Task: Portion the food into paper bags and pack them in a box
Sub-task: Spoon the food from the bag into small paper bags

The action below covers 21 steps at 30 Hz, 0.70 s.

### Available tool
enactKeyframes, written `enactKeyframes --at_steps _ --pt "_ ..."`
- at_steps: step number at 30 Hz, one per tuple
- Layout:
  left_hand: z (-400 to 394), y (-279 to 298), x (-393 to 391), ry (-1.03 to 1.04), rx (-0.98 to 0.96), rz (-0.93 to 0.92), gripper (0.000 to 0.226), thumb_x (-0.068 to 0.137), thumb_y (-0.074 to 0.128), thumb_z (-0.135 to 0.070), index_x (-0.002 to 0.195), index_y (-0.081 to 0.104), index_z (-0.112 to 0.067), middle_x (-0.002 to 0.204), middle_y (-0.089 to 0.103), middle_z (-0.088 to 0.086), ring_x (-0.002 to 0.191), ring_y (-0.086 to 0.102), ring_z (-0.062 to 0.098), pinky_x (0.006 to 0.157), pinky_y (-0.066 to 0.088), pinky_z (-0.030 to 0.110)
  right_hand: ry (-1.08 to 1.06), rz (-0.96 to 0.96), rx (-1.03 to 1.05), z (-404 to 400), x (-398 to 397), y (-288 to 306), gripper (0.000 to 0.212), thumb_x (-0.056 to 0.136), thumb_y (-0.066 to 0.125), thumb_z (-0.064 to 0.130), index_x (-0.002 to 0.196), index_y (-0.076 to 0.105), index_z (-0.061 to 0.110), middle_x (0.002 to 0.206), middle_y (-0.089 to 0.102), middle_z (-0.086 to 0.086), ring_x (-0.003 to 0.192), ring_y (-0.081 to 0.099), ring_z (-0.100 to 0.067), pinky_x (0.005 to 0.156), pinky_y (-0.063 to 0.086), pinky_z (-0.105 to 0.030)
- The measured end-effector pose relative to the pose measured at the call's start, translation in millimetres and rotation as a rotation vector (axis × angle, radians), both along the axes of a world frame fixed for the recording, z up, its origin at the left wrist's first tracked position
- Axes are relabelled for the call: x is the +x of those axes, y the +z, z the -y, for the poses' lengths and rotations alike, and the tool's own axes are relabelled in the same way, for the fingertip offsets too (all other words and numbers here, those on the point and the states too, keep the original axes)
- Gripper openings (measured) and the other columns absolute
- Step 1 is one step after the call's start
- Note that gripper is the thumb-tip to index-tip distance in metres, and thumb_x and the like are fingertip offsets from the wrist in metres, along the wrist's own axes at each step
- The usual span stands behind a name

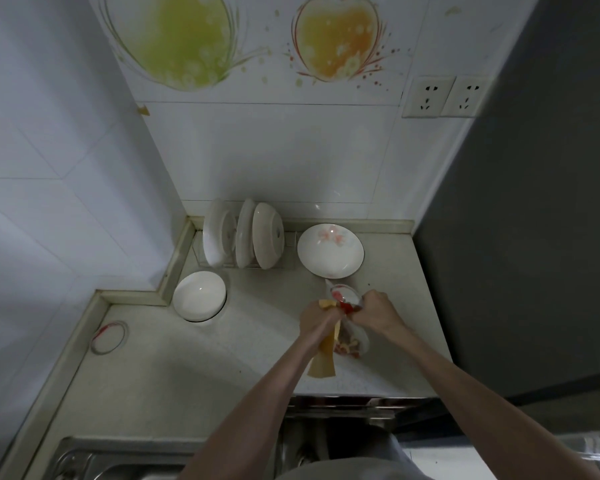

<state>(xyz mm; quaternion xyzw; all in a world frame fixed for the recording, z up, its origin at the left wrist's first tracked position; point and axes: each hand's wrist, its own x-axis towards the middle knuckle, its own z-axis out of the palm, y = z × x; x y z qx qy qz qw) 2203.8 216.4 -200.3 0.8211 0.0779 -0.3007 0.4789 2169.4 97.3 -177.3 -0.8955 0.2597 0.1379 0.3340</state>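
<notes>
Two hands meet over the counter (187, 368): the left hand (317, 318) pinches the mouth of the paper bag (323, 358), its length running back toward the person, while the right hand (374, 311) grips a tipped glass bowl (345, 297) (red food inside) just beside that mouth.

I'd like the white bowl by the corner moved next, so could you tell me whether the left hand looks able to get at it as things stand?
Probably not right away. The counter between the left hand and the white bowl looks bare, but that hand grips the paper bag and would have to let go first.
</notes>
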Motion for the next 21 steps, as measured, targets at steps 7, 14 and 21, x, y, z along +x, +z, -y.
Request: enactKeyframes --at_steps 7,14,21 --pt "-5 -7 -2 0.025 -0.023 -0.043 0.02 0.082 0.068 -0.033 0.068 0.062 -0.02 0.062 0.063 -0.005 0.051 0.06 0.007 0.039 0.042 0.017 0.007 0.043 0.116 5 -3 -6 0.016 0.079 0.072 0.015 0.07 0.064 0.005 0.068 0.059 -0.005 0.055 0.054 -0.011 0.048 0.039 -0.021" --pt "-3 -3 0 -0.019 0.015 0.032 0.022 0.086 0.062 -0.036 0.073 0.062 -0.018 0.069 0.059 -0.003 0.063 0.056 0.01 0.053 0.042 0.02 -0.021 0.051 0.183 4 -8 -16 0.018 0.083 0.064 0.015 0.066 0.06 0.011 0.057 0.05 0.0 0.047 0.042 -0.009 0.044 0.03 -0.023" --pt "-5 -6 0 -0.051 0.064 -0.013 0.015 0.088 0.056 -0.023 0.075 0.058 -0.015 0.075 0.058 0.002 0.071 0.057 0.017 0.065 0.045 0.026 -0.152 0.034 0.207 -1 -10 -22 0.017 0.083 0.069 0.025 0.085 0.061 0.01 0.064 0.054 0.002 0.053 0.049 -0.007 0.032 0.03 -0.011"
